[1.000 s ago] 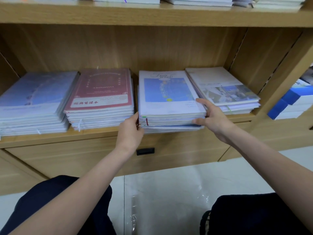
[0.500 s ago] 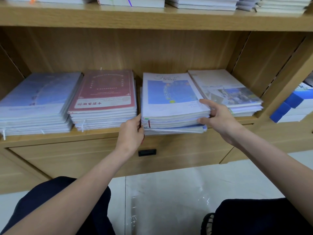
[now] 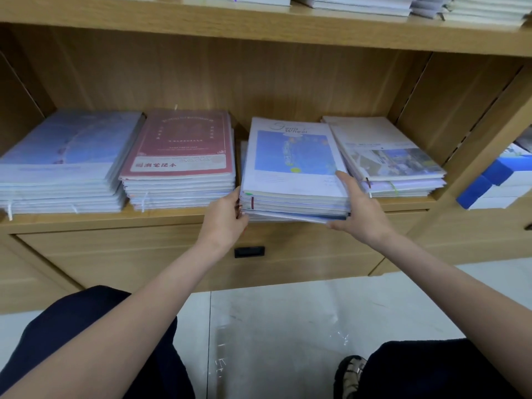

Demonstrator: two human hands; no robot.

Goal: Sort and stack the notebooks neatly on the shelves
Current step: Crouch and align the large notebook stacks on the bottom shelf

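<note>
The right hand [image 3: 359,210] is gripping the near right corner of the blue-covered stack [image 3: 293,168]: its thumb is lying on the top cover and its fingers are curling under the bottom notebook. The left hand [image 3: 224,218] is pressing against the stack's near left edge, fingers bent round the corner; how far they are reaching beneath it cannot be told from here. Both hands are therefore closing on the same pile and nothing else.

The stack is sitting on the middle shelf [image 3: 172,216], third from the left, with its front edge overhanging the shelf lip. Its lowest notebooks are jutting out of line with those above. It is touching, or very nearly touching, the photo-covered stack [image 3: 391,156] to its right, which is lying at an angle. The red-covered stack [image 3: 178,156] is standing just beside it on the left, and a pale blue stack [image 3: 63,156] is lying beyond that. More notebooks are lying on the upper shelf [image 3: 259,27]. A drawer handle [image 3: 249,251] is showing below the hands.

Judgement: the step in hand is squaring and seating this pile. The next move is calling for an even push from both hands, driving the stack straight back while the loose bottom notebooks are brought flush, without nudging the angled pile alongside.
</note>
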